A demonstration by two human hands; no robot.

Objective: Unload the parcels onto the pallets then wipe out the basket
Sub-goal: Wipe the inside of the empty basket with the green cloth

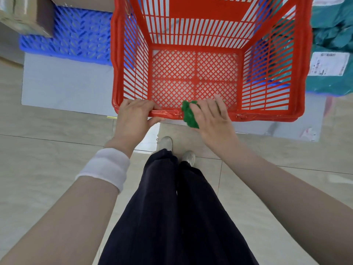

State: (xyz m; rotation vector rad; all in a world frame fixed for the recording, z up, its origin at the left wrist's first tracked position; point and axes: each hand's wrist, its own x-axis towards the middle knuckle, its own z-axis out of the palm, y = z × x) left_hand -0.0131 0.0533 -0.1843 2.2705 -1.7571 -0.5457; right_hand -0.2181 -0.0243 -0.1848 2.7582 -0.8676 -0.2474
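A red slatted plastic basket (301, 77) stands in front of me with nothing inside it. My left hand (133, 119) grips its near rim at the left corner, fingers curled over the edge. My right hand (212, 121) holds a crumpled green cloth (189, 114) against the near rim, close to the middle. Brown cardboard parcels (28, 14) lie on a blue pallet (76, 39) at the upper left. Teal bagged parcels (332, 54) with a white label are stacked at the right.
Pale tiled floor (47, 150) lies all around. A grey mat (63, 85) sits under the basket and pallets. My dark trouser legs and light shoes (166, 143) are just below the basket's near edge.
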